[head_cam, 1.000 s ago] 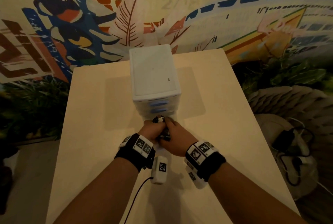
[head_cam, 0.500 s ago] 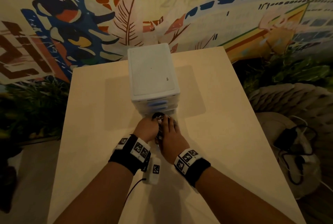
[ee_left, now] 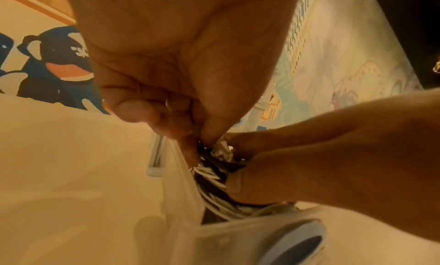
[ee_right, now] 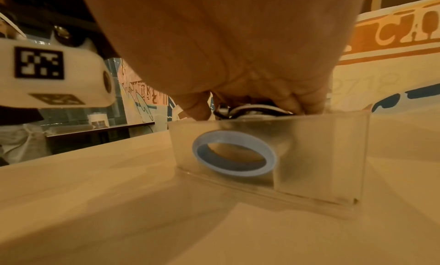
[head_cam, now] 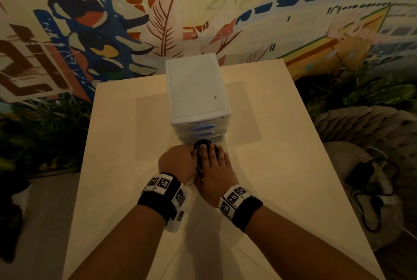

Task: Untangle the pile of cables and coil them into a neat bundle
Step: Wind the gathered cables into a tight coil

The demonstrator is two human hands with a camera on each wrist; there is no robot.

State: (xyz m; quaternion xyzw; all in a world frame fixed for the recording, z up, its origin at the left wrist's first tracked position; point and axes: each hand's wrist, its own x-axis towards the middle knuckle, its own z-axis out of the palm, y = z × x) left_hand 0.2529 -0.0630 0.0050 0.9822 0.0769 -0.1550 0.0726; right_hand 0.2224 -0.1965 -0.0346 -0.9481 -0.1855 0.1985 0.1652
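My two hands are close together, right in front of me, over an open see-through drawer (ee_right: 309, 156) with a blue ring handle (ee_right: 234, 153) on its front. The drawer sticks out from the bottom of a small white drawer box (head_cam: 196, 90) that stands just past my fingers on the pale surface (head_cam: 282, 167).

The cables (ee_left: 214, 176) are in a black and white bundle, down in the drawer and between my hands. In the head view a dark loop of them shows just past my fingers.

My left hand (head_cam: 177, 162) is curled up, and its fingertips (ee_left: 190, 152) pinch the top of the bundle, where a small shiny plug end sticks out. My right hand (head_cam: 216, 173) lies on top of the bundle with its fingers spread and bent down over it. From the left wrist view, its thumb and fingers wrap around the side of the cables, so it grips them too.

Both wrists wear black bands with white blocks that have black square patterns.

Off to my right, lower than the surface, some other dark cords (head_cam: 370, 180) lie on a pale round thing. A painted wall (head_cam: 112, 31) is behind the box.
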